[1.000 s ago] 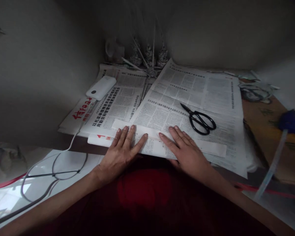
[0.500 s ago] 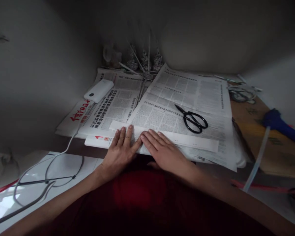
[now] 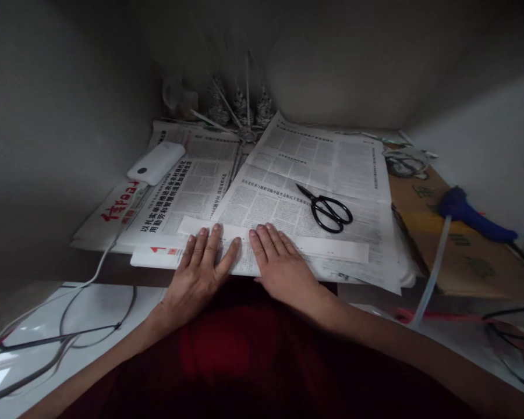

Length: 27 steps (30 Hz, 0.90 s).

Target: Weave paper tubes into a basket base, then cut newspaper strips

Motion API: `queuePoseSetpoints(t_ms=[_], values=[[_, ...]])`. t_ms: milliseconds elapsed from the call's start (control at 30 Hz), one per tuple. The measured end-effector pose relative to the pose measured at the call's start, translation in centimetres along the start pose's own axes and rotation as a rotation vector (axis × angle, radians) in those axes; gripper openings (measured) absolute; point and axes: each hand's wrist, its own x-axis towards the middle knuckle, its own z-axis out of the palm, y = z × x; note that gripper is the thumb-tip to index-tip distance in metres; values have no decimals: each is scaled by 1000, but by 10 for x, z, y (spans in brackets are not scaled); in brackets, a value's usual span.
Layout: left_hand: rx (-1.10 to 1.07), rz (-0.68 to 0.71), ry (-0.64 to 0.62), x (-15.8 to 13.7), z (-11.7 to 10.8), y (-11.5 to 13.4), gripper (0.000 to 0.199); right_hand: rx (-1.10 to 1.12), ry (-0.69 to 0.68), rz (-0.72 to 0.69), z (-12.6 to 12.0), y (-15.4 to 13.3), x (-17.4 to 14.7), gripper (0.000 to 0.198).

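A long white paper strip lies across the near part of a newspaper sheet. My left hand rests flat on the strip's left part, fingers stretched out and thumb spread to the side. My right hand presses flat near its middle, fingers extended forward. A gap separates the two hands, and the strip shows between them. Beyond the right hand, black-handled scissors lie on the newspaper, blades pointing up and left.
A white device with a cable sits on more newspapers at left. Paper-woven objects with sticks stand at the back. At right, a blue glue gun with a translucent glue stick lies over cardboard.
My hands have moved apart along the strip; before, the left thumb met the right fingers. The whole view has shifted, so things appear further left. Scissors and strip look unmoved on the newspaper.
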Motion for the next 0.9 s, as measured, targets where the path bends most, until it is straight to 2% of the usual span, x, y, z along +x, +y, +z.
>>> queuePoseSetpoints(t_ms=[133, 267, 367, 533, 700, 767, 900], values=[[-11, -51, -30, 0, -1, 0, 85, 12, 8, 5, -1, 8, -8, 85], [-29, -63, -38, 1, -4, 2, 82, 40, 60, 25, -10, 29, -27, 90], [-31, -69, -39, 3, -7, 2, 82, 41, 84, 75, -17, 41, -40, 85], [6, -48, -53, 3, -4, 0, 80, -9, 106, 71, -17, 49, -53, 72], [3, -72, -21, 4, 2, 0, 81, -49, 121, 136, -17, 50, -57, 79], [32, -77, -19, 6, 3, 2, 80, -50, 130, 91, -18, 47, -50, 83], [112, -75, -31, 9, 1, 7, 78, 25, 87, -228, -14, 33, -26, 72]])
